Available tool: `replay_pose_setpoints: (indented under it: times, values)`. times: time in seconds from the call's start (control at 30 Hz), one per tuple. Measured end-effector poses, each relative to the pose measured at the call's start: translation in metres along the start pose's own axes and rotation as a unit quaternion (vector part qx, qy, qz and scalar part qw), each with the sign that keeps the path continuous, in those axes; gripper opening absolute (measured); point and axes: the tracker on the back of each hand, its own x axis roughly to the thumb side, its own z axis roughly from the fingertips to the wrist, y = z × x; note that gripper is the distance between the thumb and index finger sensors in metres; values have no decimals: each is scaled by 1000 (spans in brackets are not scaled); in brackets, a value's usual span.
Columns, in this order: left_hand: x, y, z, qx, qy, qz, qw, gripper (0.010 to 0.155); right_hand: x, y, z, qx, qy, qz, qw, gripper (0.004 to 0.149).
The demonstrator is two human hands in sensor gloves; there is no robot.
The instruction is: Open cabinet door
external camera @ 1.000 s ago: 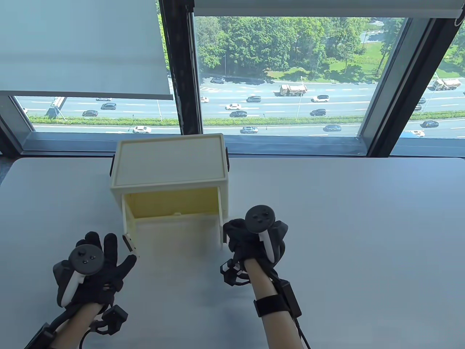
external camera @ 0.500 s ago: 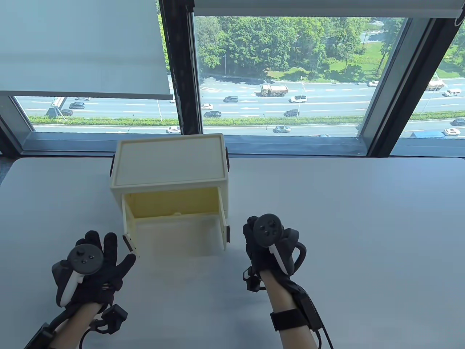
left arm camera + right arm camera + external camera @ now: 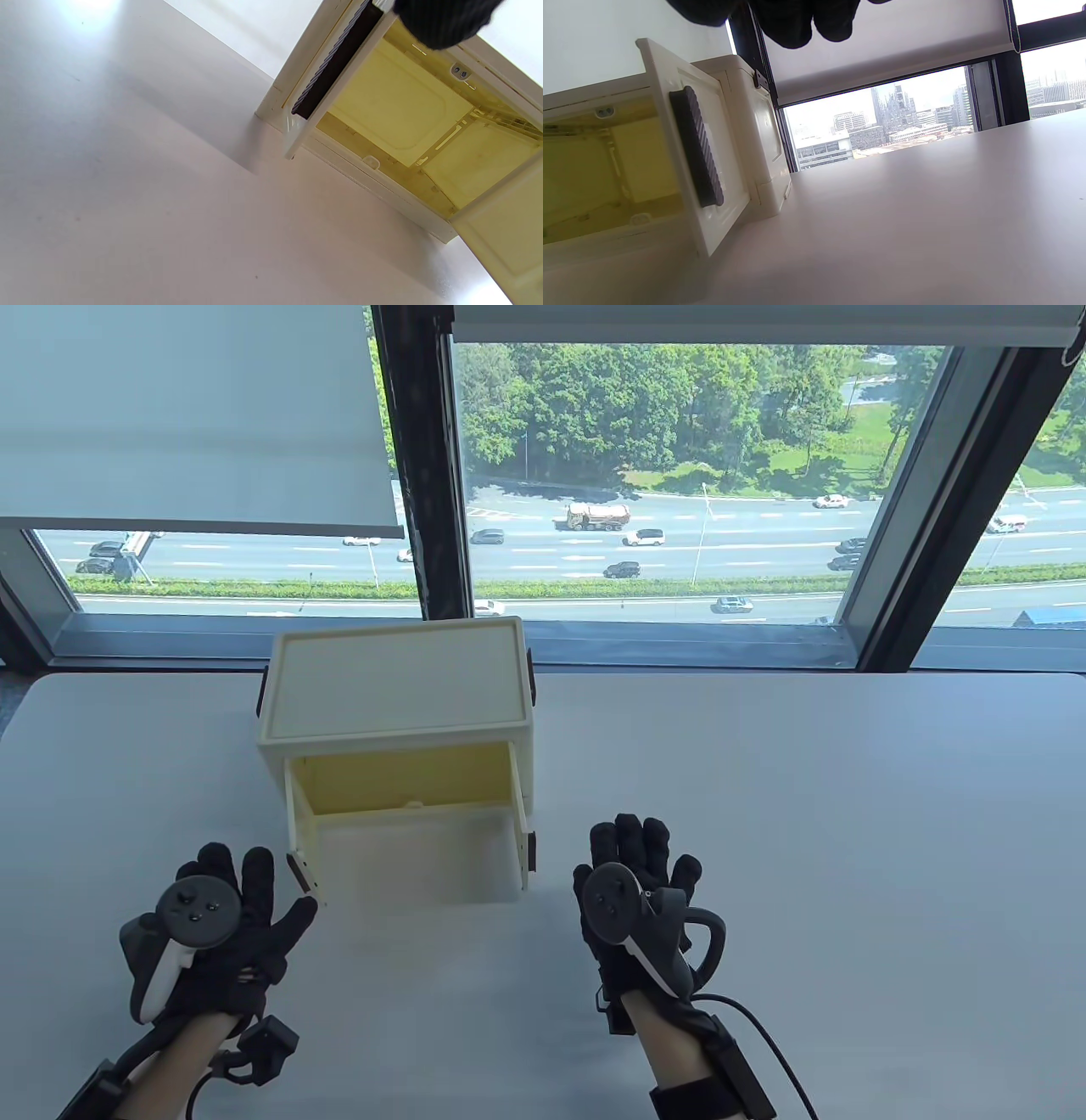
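Fingertips (image 3: 441, 21) blurred — cropped above cabinet (image 3: 424, 127)

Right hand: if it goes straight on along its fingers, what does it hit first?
Nothing, probably. The right hand points to the window; the right door and cabinet sit just left of its line, with bare table ahead.

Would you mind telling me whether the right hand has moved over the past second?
Yes: the right hand drew back from the cabinet's right door, toward the table's near edge, fingers now spread.
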Motion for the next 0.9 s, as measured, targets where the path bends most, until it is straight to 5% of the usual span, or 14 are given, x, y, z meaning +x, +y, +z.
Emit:
replay_pose_setpoints:
  times: [0.3,0.9]
  values:
    - [-1,0,0,-1,5,5,1000,83,-13,28,-2,36,-20,45,998,65]
    - [-1,0,-1,-4,3,5,1000,84,-21,32,-3,65,0,8,998,65]
